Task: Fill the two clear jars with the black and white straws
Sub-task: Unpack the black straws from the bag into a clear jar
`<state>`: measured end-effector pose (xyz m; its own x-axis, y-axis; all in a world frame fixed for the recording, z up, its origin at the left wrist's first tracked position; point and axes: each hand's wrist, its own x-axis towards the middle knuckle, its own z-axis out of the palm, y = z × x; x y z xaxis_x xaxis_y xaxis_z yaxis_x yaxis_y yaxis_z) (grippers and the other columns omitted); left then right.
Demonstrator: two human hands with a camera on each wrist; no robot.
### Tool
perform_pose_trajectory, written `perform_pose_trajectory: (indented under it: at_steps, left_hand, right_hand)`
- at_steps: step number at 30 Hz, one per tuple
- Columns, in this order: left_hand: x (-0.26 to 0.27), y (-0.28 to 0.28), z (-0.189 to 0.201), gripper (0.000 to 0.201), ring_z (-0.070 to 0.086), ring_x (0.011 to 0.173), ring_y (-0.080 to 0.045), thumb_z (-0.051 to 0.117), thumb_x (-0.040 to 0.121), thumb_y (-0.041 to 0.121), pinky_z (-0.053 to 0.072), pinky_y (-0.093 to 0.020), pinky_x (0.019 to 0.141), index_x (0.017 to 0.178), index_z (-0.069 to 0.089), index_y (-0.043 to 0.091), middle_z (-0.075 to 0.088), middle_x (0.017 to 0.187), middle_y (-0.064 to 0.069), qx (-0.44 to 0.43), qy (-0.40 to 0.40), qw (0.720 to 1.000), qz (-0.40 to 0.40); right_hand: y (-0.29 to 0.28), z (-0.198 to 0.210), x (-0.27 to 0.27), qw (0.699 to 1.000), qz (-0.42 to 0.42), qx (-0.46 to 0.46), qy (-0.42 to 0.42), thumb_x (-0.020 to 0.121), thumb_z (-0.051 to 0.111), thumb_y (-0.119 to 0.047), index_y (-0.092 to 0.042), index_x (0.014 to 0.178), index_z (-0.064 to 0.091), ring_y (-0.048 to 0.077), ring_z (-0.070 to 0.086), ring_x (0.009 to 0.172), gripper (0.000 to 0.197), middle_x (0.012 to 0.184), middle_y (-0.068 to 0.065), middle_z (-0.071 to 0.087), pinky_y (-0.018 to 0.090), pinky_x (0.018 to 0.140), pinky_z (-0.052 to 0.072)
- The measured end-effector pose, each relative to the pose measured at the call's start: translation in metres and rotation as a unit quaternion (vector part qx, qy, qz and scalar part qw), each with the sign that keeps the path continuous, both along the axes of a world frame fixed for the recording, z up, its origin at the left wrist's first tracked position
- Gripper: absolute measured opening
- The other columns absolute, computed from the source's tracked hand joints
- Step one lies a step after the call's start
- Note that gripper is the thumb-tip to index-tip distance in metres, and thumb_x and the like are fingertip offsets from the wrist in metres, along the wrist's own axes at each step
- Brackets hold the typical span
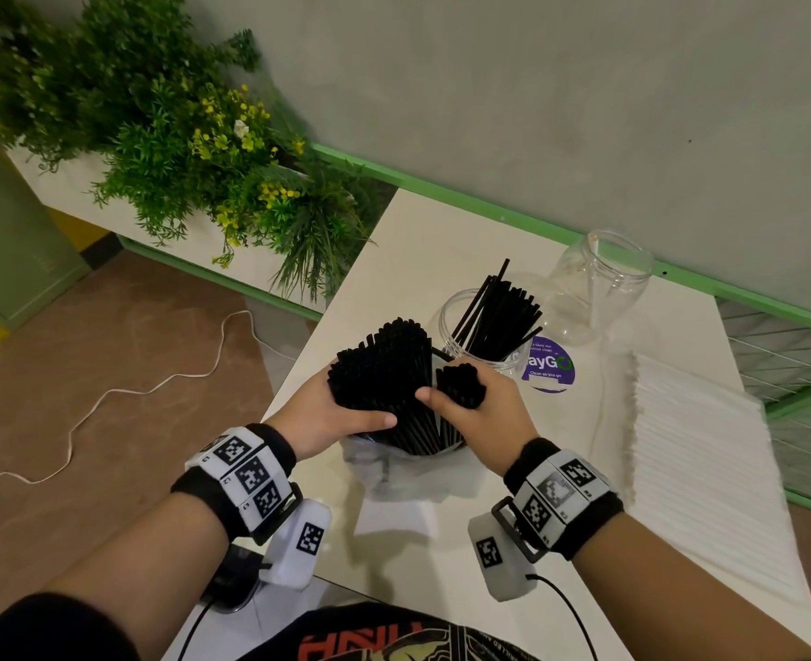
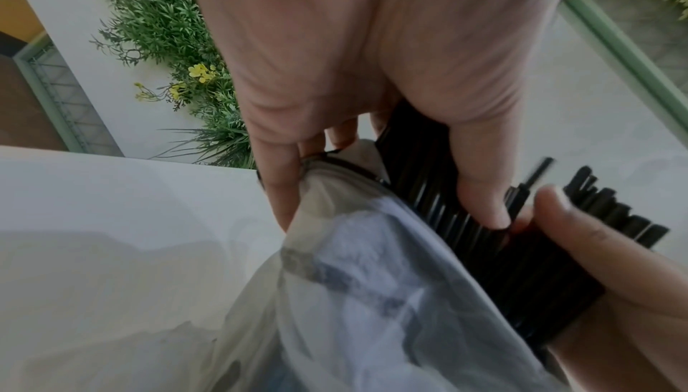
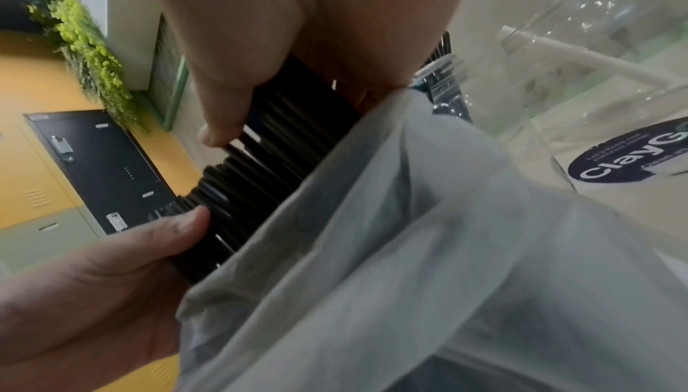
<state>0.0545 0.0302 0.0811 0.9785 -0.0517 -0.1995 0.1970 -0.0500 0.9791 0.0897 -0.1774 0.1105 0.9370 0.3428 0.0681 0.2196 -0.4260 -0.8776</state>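
A thick bundle of black straws (image 1: 384, 369) stands out of a thin clear plastic bag (image 1: 394, 469) at the table's near middle. My left hand (image 1: 332, 412) grips the large bundle, thumb across its front. My right hand (image 1: 479, 403) holds a smaller clump of black straws (image 1: 460, 384) split off beside it. Behind them a clear jar (image 1: 465, 336) holds several black straws (image 1: 498, 317). Farther right a second clear jar (image 1: 599, 279) holds one white straw (image 1: 595, 279). The wrist views show the black straws (image 2: 446, 210) (image 3: 268, 145) and the bag (image 2: 372, 295) (image 3: 409, 251) close up.
A stack of white straws (image 1: 708, 460) lies along the table's right side. A round purple sticker (image 1: 549, 364) sits on the white table (image 1: 422, 240) near the jars. Potted greenery (image 1: 179, 136) borders the table's far left; a white cable (image 1: 107, 393) crosses the floor.
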Motion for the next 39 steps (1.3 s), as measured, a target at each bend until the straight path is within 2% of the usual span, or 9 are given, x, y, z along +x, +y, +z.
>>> perform_pose_trajectory:
  at_steps: [4,9,12,14,17,22,31,34,39]
  left_hand:
    - [0.000,0.000,-0.002,0.053,0.066,0.098,-0.004,0.083,0.066,0.005,0.051,-0.016,0.081,0.113,0.062,0.018,0.072,0.100,0.007,-0.009,0.000,1.000,0.005]
    - [0.002,0.000,-0.004,0.054,0.066,0.096,-0.001,0.084,0.065,0.007,0.050,-0.014,0.080,0.113,0.062,0.016,0.071,0.101,0.006,0.007,-0.007,1.000,0.009]
    - [0.002,0.000,-0.004,0.063,0.067,0.098,-0.005,0.091,0.056,0.021,0.051,-0.019,0.082,0.112,0.063,0.016,0.073,0.100,0.006,0.001,-0.005,1.000,0.006]
    - [0.001,0.000,-0.004,0.070,0.067,0.097,-0.006,0.088,0.050,0.033,0.053,-0.021,0.083,0.113,0.063,0.017,0.073,0.100,0.008,0.000,-0.002,1.000,0.004]
    - [0.001,-0.002,-0.002,0.061,0.066,0.093,0.000,0.089,0.056,0.027,0.050,-0.021,0.083,0.110,0.063,0.020,0.072,0.096,0.009,0.013,-0.002,1.000,0.003]
    - [0.002,-0.004,-0.002,0.065,0.065,0.099,-0.003,0.089,0.052,0.031,0.050,-0.022,0.089,0.110,0.062,0.021,0.071,0.101,0.007,0.022,-0.003,1.000,0.013]
    - [0.008,-0.005,0.002,0.052,0.060,0.095,0.008,0.080,0.072,0.017,0.044,-0.004,0.077,0.118,0.056,0.020,0.066,0.107,0.012,0.043,0.003,0.999,0.003]
    - [0.007,-0.004,0.005,0.057,0.061,0.102,0.005,0.078,0.072,0.031,0.045,-0.006,0.082,0.124,0.055,0.022,0.066,0.114,0.011,0.038,0.005,0.999,-0.004]
    - [0.008,-0.005,0.009,0.049,0.062,0.098,0.008,0.073,0.080,0.024,0.045,-0.003,0.075,0.125,0.056,0.020,0.066,0.113,0.011,0.027,0.011,1.000,0.004]
  right_hand:
    - [0.000,0.013,-0.002,0.998,-0.018,0.064,-0.004,0.082,0.074,-0.026,-0.011,0.079,0.059,0.008,0.055,0.068,0.021,0.070,0.004,0.059,0.014,0.067,0.043]
    - [0.005,0.016,0.000,0.993,-0.066,0.088,-0.047,0.086,0.069,-0.011,-0.017,0.091,0.058,0.002,0.061,0.072,0.014,0.072,-0.011,0.062,0.015,0.072,0.047]
    - [0.007,0.016,0.004,0.990,-0.062,0.097,-0.081,0.087,0.063,-0.005,-0.030,0.121,0.044,0.013,0.067,0.087,0.047,0.090,-0.007,0.065,0.029,0.085,0.053]
    - [0.007,0.021,0.006,0.991,-0.044,0.075,-0.101,0.088,0.059,-0.003,-0.044,0.131,0.034,0.015,0.068,0.091,0.064,0.101,-0.007,0.062,0.025,0.087,0.051]
    - [0.007,0.025,0.010,0.990,-0.018,0.060,-0.124,0.089,0.054,0.004,-0.048,0.121,0.043,0.014,0.068,0.092,0.062,0.102,0.000,0.060,0.016,0.086,0.049]
    - [0.012,0.033,0.016,0.990,-0.020,0.087,-0.111,0.088,0.053,0.012,-0.029,0.108,0.052,0.010,0.068,0.086,0.046,0.094,0.005,0.060,0.012,0.079,0.047]
    - [0.007,0.074,0.032,0.977,-0.057,0.177,-0.101,0.087,0.055,0.013,-0.010,0.109,0.052,0.014,0.067,0.077,0.032,0.091,0.012,0.060,0.039,0.080,0.056]
    - [0.009,0.085,0.031,0.973,-0.060,0.196,-0.106,0.087,0.053,0.014,-0.013,0.107,0.052,0.021,0.067,0.078,0.034,0.089,0.011,0.058,0.041,0.080,0.056]
    - [0.005,0.114,0.036,0.959,-0.067,0.246,-0.121,0.086,0.051,0.016,-0.019,0.103,0.052,0.033,0.066,0.078,0.039,0.089,0.013,0.057,0.047,0.079,0.056]
